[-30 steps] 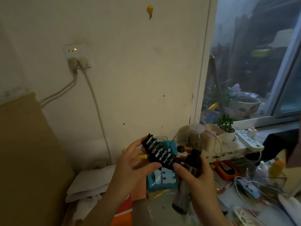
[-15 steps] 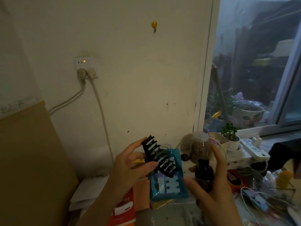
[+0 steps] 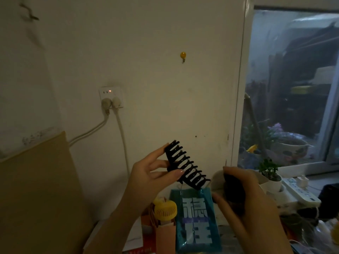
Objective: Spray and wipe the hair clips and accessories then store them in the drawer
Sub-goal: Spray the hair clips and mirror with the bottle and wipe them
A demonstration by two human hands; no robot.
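A large black claw hair clip (image 3: 185,165) is held up in front of the wall, teeth pointing up and right. My left hand (image 3: 150,173) pinches its lower left end between thumb and fingers. Just right of the clip, my right hand (image 3: 244,197) grips a dark spray bottle (image 3: 233,189), fingers curled over its top, so its nozzle is hidden. The bottle's top sits close to the clip's lower right end.
A teal bag with white characters (image 3: 196,220) and a small yellow fan (image 3: 165,210) stand below the hands. A brown board (image 3: 36,189) leans at left. The wall socket (image 3: 111,97) trails cables. A potted plant (image 3: 271,173) and power strip (image 3: 300,191) sit by the window.
Both hands rose with the view tilting up. My right hand shifted from holding the bottle's side to closing over its top beside the clip.
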